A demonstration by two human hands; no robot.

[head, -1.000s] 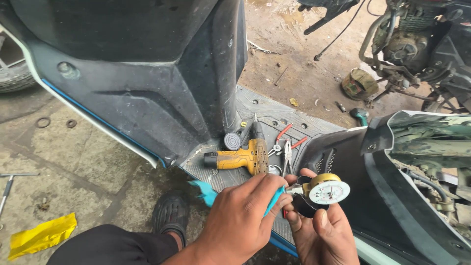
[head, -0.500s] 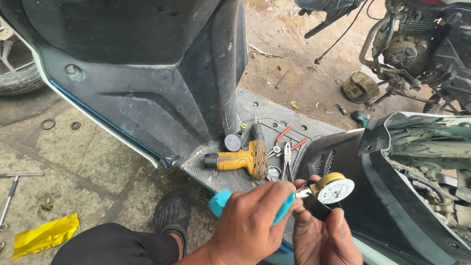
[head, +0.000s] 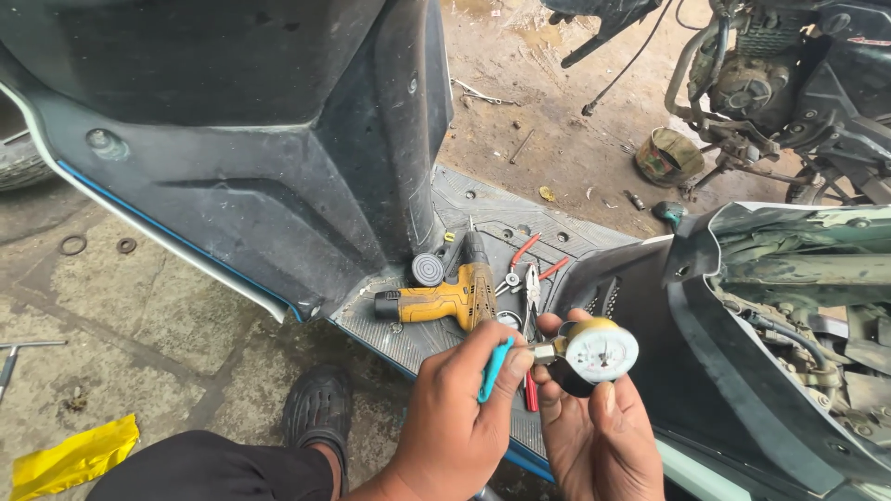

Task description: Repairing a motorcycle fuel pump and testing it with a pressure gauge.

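A round white-faced gauge (head: 601, 352) with a brass rim sits pinched in the right hand (head: 599, 436) above the scooter footboard (head: 483, 209), while the left hand (head: 455, 417) curls its fingers round a teal-handled screwdriver (head: 495, 368) touching the gauge's fitting, beside a yellow cordless drill (head: 445, 297) and red-handled pliers (head: 531, 278).

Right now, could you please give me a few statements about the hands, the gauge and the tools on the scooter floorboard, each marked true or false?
1. The right hand holds a round white-faced gauge. True.
2. The left hand is empty. False: it grips a blue-handled tool whose tip meets the gauge.
3. A yellow drill lies on the scooter floorboard. True.
4. The red-handled pliers lie on the bare ground. False: they lie on the floorboard beside the drill.
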